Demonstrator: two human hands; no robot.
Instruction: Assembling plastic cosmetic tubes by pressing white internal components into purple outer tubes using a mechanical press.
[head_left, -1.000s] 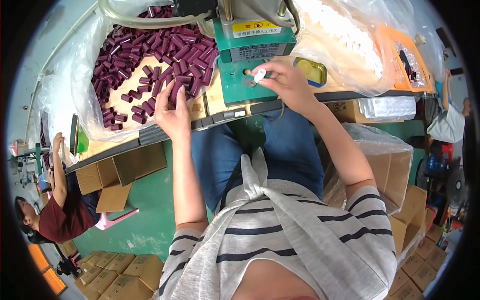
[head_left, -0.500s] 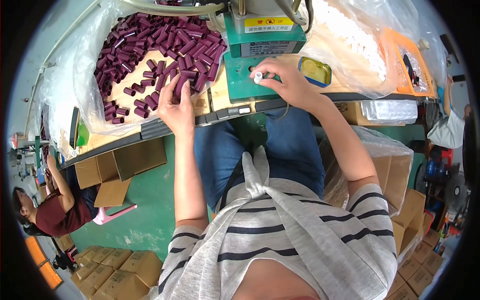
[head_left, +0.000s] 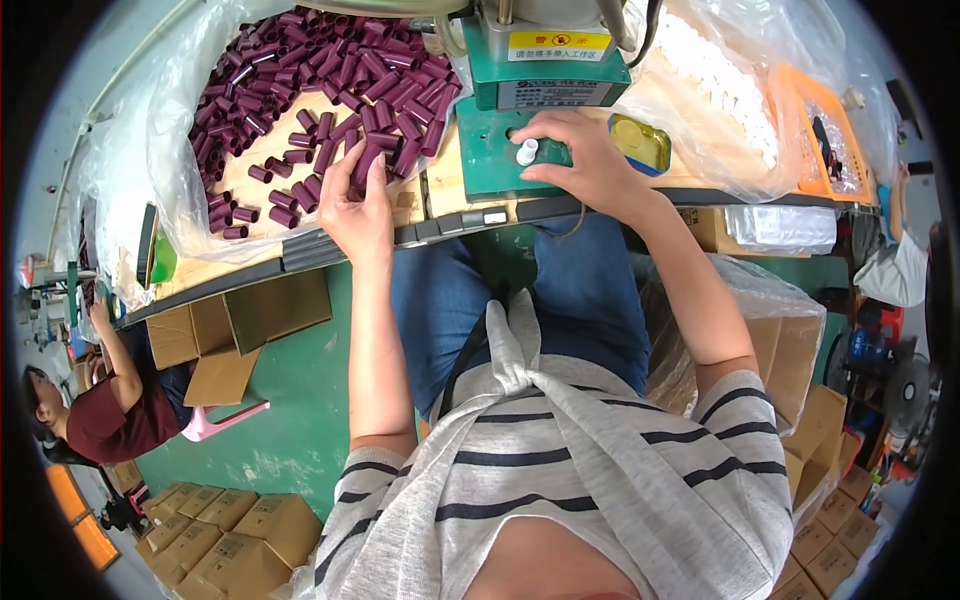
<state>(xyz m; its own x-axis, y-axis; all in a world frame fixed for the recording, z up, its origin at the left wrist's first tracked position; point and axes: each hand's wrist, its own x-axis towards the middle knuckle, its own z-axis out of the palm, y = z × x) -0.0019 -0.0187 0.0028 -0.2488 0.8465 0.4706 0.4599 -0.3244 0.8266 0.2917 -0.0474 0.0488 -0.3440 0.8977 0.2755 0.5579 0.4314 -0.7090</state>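
My left hand (head_left: 358,205) has slid up into the purple tubes (head_left: 330,90) on the counter (head_left: 440,180), fingers now pinching one. My right hand (head_left: 580,160) still presses a small white cap (head_left: 526,152) onto the green press (head_left: 500,150), fingers curled round it.

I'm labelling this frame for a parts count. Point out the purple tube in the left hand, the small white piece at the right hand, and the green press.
purple tube (head_left: 366,163), head view, its middle above the fingers.
white piece (head_left: 525,153), head view, its top.
green press (head_left: 480,155), head view, bare base plate.
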